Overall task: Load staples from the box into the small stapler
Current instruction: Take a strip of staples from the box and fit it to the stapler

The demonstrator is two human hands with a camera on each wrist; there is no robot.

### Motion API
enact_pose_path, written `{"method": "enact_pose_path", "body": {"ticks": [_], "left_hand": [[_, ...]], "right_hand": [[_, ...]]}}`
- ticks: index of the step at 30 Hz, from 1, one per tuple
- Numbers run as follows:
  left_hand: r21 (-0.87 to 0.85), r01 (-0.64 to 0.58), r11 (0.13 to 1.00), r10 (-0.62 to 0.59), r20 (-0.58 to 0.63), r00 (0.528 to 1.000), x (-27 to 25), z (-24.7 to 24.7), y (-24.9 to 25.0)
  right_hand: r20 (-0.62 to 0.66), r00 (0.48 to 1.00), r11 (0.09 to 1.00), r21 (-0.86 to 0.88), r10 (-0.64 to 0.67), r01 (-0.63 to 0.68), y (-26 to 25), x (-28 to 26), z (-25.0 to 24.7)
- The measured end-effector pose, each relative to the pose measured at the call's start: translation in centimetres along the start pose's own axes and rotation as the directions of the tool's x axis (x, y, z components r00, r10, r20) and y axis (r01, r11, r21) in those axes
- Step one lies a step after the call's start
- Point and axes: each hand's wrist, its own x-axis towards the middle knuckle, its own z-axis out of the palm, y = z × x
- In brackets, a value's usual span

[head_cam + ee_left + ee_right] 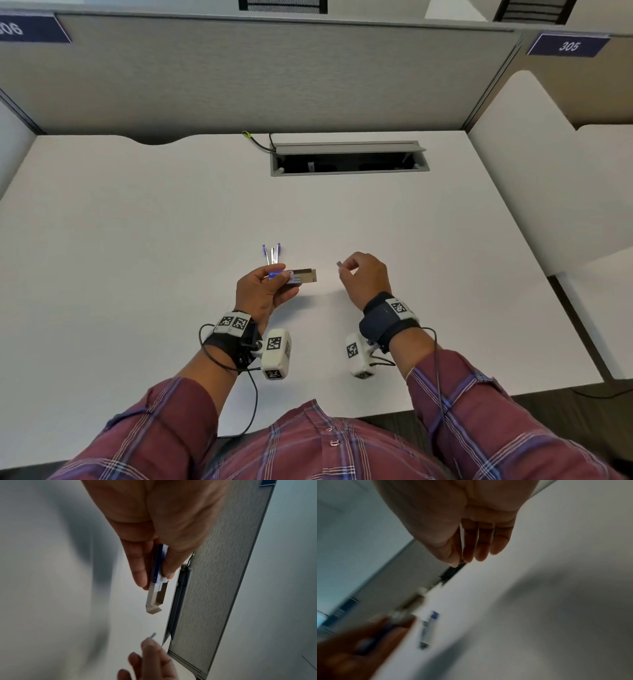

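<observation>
My left hand (265,291) grips the small blue and white staple box (293,276), its inner tray slid out to the right; in the left wrist view the staple box (158,574) sits between thumb and fingers. My right hand (363,274) pinches a short strip of staples (339,264) between thumb and forefinger, a little to the right of the box; the strip of staples (153,635) also shows in the left wrist view. The small purple stapler (272,254) lies opened out on the white desk (137,257), just beyond my left hand. It appears blurred as the stapler (428,627) in the right wrist view.
An open grey cable hatch (349,159) is set into the desk at the back, with a cable (257,140) running into it. A grey partition wall (260,75) stands behind the desk. A white side panel (534,164) borders the right.
</observation>
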Motion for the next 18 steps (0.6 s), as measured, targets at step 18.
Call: {"method": "enact_pose_path", "body": {"ticks": [18], "left_hand": [[0.077,0.015,0.997,-0.014,-0.021,1.000,0.7,-1.1,-1.0]], "right_hand": [[0.119,0.987,0.961,-0.267,0.110,-0.075,6.2,0.3,1.5]]}}
